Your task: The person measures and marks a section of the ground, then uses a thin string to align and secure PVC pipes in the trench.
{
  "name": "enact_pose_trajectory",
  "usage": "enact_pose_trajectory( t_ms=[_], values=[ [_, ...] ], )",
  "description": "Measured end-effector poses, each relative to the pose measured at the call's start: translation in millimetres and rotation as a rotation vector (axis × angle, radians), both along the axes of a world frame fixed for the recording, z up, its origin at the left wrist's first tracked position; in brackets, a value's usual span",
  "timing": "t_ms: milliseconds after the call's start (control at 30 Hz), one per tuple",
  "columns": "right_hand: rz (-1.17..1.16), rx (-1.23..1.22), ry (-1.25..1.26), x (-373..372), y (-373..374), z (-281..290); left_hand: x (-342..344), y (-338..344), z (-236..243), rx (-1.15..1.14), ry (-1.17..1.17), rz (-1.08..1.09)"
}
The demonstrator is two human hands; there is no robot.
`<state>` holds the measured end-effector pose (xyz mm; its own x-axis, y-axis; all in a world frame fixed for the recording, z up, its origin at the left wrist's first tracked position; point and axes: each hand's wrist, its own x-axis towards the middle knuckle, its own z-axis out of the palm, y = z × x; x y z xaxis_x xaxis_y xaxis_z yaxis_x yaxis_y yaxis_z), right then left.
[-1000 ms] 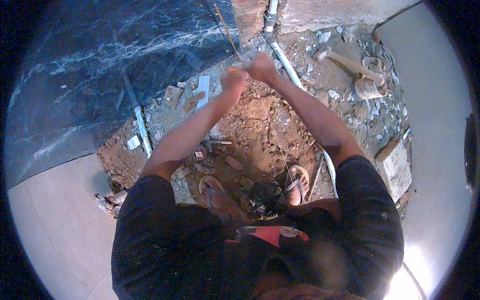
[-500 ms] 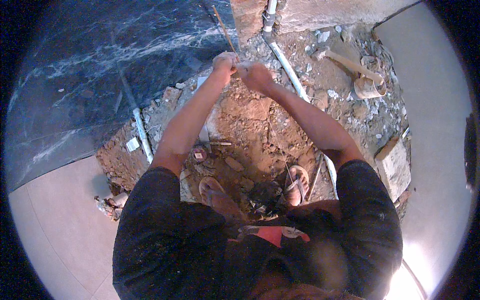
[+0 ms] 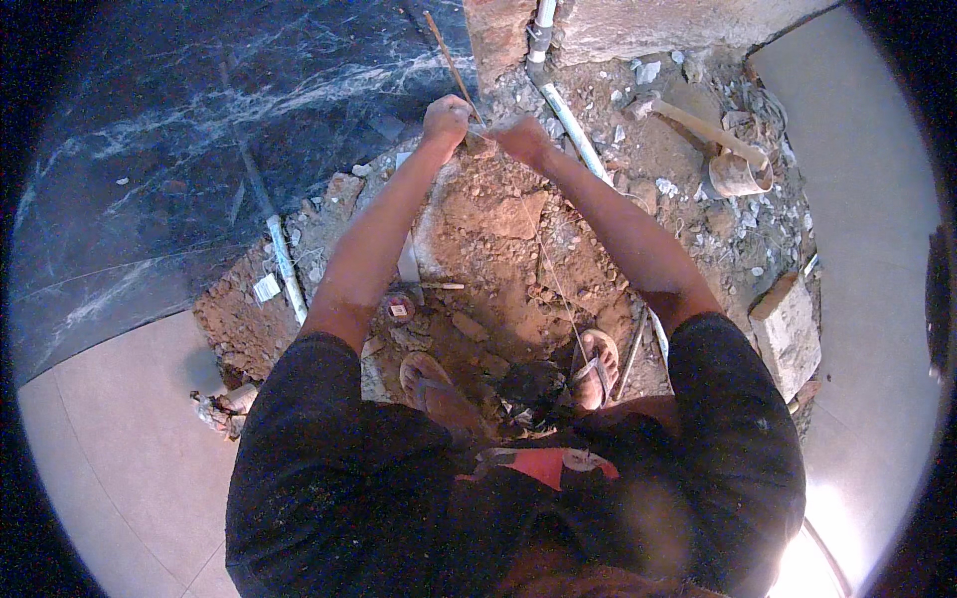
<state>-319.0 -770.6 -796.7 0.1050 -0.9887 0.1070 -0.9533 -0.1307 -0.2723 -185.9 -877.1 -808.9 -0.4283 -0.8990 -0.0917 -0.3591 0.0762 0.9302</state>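
Note:
My left hand [image 3: 447,124] and my right hand [image 3: 520,140] are both closed on a thin pale string, stretched in the short gap between them beside the lower part of a thin rusty rod [image 3: 447,52]. The rod slants upward in front of the dark marble surface [image 3: 249,120]; its foot is hard to make out. A slack length of string [image 3: 564,304] runs down over the dirt toward my right foot [image 3: 593,369]. What is inside my fingers is partly hidden.
Rubble [image 3: 503,214] surrounds my sandalled feet. White pipes [image 3: 570,122] lie at both sides, one rising at the wall. A hammer [image 3: 698,130], round container [image 3: 740,176] and concrete block [image 3: 786,339] sit at right. A small round tin [image 3: 400,309] lies left of centre.
My left hand has moved up and left from a second ago. My right hand dipped, then shifted slightly up and right. The gap between them, with string across it, has widened.

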Motion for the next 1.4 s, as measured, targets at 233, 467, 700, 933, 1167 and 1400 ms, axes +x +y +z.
enact_pose_trajectory(
  t_ms=[233, 467, 700, 933, 1167, 1400],
  values=[
    [-0.369, -0.063, -0.284, -14, -1, -23, -13, 2, 0, -0.061, -0.096, 0.014],
    [-0.252, -0.234, -0.152, 2, 1, -9, -9, 8, -1, -0.191, -0.137, -0.033],
    [-0.11, -0.306, 0.097, -19, -26, -41, -12, 3, -14, -0.079, -0.032, -0.082],
    [-0.144, -0.129, -0.082, -25, 6, -20, -10, 23, 16, 0.451, 0.302, -0.087],
    [-0.136, 0.157, -0.588, -20, 55, 41, -10, 29, 19, 0.464, 0.368, -0.124],
    [-0.081, 0.039, -0.385, -23, 52, 23, -17, 47, 22, 0.68, 0.326, 0.051]
  ],
)
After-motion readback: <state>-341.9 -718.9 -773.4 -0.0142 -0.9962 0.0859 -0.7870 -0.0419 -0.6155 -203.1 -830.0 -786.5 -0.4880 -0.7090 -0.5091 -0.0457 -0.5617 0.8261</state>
